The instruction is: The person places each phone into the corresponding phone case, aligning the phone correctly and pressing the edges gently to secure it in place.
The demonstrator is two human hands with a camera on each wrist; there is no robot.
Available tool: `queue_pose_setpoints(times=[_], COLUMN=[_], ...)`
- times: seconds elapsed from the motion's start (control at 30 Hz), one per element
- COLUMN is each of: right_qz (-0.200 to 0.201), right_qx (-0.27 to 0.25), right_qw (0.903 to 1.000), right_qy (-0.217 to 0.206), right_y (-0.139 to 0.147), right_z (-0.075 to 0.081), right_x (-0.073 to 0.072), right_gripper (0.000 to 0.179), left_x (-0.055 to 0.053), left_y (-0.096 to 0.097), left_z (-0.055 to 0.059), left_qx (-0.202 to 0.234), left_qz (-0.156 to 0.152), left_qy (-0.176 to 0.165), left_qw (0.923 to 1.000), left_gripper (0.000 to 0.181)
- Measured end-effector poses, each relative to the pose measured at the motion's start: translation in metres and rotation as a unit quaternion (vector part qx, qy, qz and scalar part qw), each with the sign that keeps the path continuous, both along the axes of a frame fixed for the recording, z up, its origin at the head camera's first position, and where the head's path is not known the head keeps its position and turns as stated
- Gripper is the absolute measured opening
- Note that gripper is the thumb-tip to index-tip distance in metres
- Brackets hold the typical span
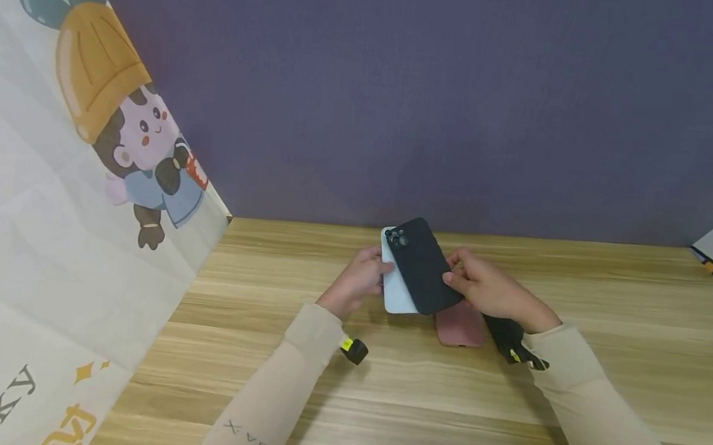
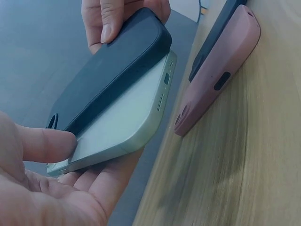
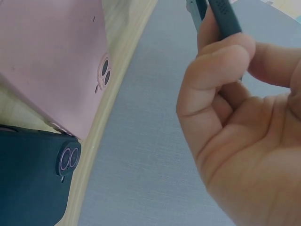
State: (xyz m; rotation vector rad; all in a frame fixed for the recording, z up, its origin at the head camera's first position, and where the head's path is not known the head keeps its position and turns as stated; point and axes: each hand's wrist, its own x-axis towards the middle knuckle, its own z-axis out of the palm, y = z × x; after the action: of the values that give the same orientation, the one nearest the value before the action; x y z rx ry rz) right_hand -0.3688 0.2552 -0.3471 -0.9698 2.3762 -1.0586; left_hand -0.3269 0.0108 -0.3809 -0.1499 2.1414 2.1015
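My left hand (image 1: 361, 278) pinches a pale mint phone case (image 1: 398, 295) along its left edge, the thumb on its upper face. A black phone case (image 1: 419, 267) with a camera cluster at its upper left corner lies slantwise over the pale one. Thumb and fingers of my right hand (image 1: 485, 284) pinch the black one at its lower right edge. The left wrist view shows the pale case (image 2: 120, 125) with a port slot and small holes in its end. Both are held up over the table, and the black one hides much of the pale one's face.
A pink phone case (image 1: 460, 328) lies on the wooden table (image 1: 416, 411) below the hands. Beside it is a dark case (image 3: 33, 174), partly hidden under the right wrist in the head view. A plain purple-grey panel (image 1: 456, 104) stands along the table's back edge.
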Motion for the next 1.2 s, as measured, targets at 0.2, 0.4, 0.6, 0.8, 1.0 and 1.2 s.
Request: queue_pose_setpoints(times=[0.2,0.4,0.6,0.8,1.0,1.2], right_qz=[-0.003,-0.005,-0.005,0.001,-0.011,-0.018], right_qx=[-0.001,-0.005,-0.023,-0.032,-0.025,-0.035], right_qw=[0.9999,0.9999,0.9995,0.9986,0.9984,0.9975], right_qy=[-0.012,-0.009,-0.020,-0.041,-0.049,-0.058], right_y=[-0.002,-0.004,-0.006,-0.008,-0.010,-0.011], right_z=[-0.001,-0.004,-0.009,-0.010,-0.011,-0.010], right_x=[0.001,0.002,0.002,0.002,0.001,0.004], right_gripper=[0.025,0.024,0.027,0.034,0.041,0.041], left_x=[0.001,0.001,0.000,0.000,0.001,0.001], left_y=[0.001,0.003,0.005,0.006,0.007,0.008], left_z=[0.001,0.002,0.001,0.001,0.001,0.001], left_qx=[0.014,0.032,0.057,0.066,0.077,0.093], left_qz=[0.002,0.007,0.011,0.004,0.008,0.015], left_qy=[0.014,0.022,0.023,0.024,0.023,0.015], left_qw=[0.9998,0.9992,0.9981,0.9975,0.9967,0.9954], left_gripper=[0.038,0.037,0.038,0.038,0.037,0.037])
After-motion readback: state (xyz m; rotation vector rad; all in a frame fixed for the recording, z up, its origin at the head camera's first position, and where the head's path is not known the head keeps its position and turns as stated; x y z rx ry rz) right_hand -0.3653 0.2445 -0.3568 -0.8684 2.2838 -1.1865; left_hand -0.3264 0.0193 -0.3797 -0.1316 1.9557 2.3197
